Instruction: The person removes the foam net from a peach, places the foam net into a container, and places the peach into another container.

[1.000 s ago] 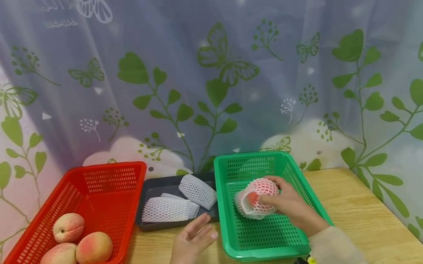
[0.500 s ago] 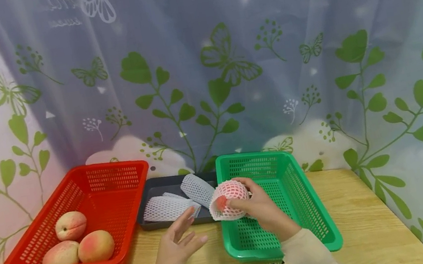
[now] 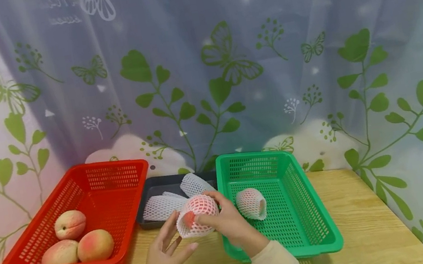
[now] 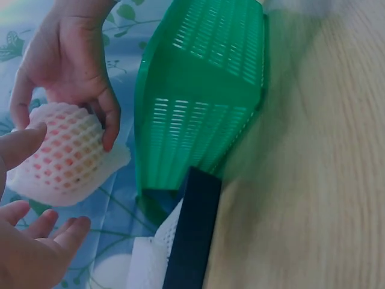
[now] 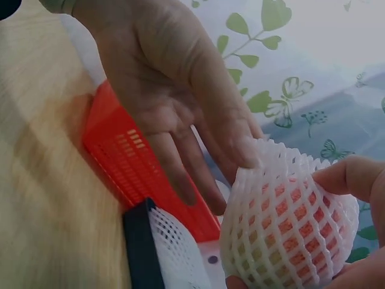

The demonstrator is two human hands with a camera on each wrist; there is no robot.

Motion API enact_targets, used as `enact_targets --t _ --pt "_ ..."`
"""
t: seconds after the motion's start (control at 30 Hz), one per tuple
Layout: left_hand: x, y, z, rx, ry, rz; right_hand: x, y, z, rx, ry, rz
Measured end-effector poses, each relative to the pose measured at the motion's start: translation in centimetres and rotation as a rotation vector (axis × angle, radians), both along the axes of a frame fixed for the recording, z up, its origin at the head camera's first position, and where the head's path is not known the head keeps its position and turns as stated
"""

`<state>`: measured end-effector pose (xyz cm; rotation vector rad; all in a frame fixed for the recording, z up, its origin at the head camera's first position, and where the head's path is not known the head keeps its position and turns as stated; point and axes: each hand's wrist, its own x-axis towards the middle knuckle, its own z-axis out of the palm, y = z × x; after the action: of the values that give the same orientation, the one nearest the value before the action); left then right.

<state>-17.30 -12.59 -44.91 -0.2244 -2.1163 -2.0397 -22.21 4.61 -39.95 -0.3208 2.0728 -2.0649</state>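
A peach in a white foam fruit net (image 3: pixel 201 213) is raised over the table, in front of the dark tray. My right hand (image 3: pixel 228 222) grips it from the right, with the thumb on its near side. On its left, my left hand (image 3: pixel 163 257) has loosely spread fingers, its thumb tip right at the net's open edge in the right wrist view. Red skin shows through the mesh of the net (image 5: pixel 289 217). A second netted peach (image 3: pixel 251 204) lies in the green basket (image 3: pixel 298 248).
At left, a red basket (image 3: pixel 117 213) holds three bare peaches (image 3: pixel 95 246). Between the baskets, a dark tray (image 3: pixel 153 186) carries several empty white foam nets (image 3: pixel 161 207). A patterned curtain (image 3: pixel 187 84) hangs behind the wooden table (image 3: pixel 360 219).
My right hand has lifted the netted peach out of the green basket and carried it left to my left hand. The other netted peach in the basket is now uncovered to view.
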Motion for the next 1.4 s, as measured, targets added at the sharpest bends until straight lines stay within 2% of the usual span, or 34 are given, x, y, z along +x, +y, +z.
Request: enact_targets --t 0.2,0.37,0.5,0.57,0.67,0.77,0.87,0.97,1.1,1.27,1.33,1.4 --pt "0.2 -0.6 -1.0 0.033 0.002 0.021 0.8 -2.4 -1.6 -0.033 0.029 -0.042" --pt "0.0 -1.0 -2.1 0.063 0.037 0.038 1.5 -4.0 -3.1 0.072 0.102 -0.100" --pt "-0.3 -1.4 -3.1 0.029 0.032 0.083 1.8 -4.7 -4.3 0.131 0.117 -0.122" --pt "-0.5 -1.6 -3.5 -0.004 0.007 0.107 1.8 -4.9 -4.9 0.150 0.114 -0.136" --pt "-0.7 -1.9 -4.1 -0.044 -0.071 0.123 1.9 -5.1 -5.6 0.157 0.096 -0.148" --pt "-1.0 -2.2 -4.6 -0.072 -0.147 0.122 1.9 -5.2 -6.1 0.115 0.084 -0.141" --pt "-1.4 -2.3 -5.2 -0.057 -0.191 0.125 2.0 -5.2 -6.6 0.063 0.071 -0.132" --pt "-1.8 -2.4 -5.7 -0.024 -0.222 0.130 1.9 -5.2 -7.0 0.067 0.075 -0.148" --pt "-2.4 -2.5 -6.2 -0.047 -0.268 0.152 2.0 -5.1 -7.5 0.143 0.122 -0.208" --pt "-3.0 -2.8 -6.4 -0.072 -0.330 0.141 2.0 -5.0 -8.3 0.240 0.234 -0.315" --pt "-3.2 -2.8 -6.4 -0.064 -0.345 0.127 1.8 -5.0 -8.7 0.214 0.206 -0.317" --pt "-3.4 -2.9 -6.5 -0.062 -0.357 0.120 1.6 -5.0 -9.0 0.142 0.118 -0.283"
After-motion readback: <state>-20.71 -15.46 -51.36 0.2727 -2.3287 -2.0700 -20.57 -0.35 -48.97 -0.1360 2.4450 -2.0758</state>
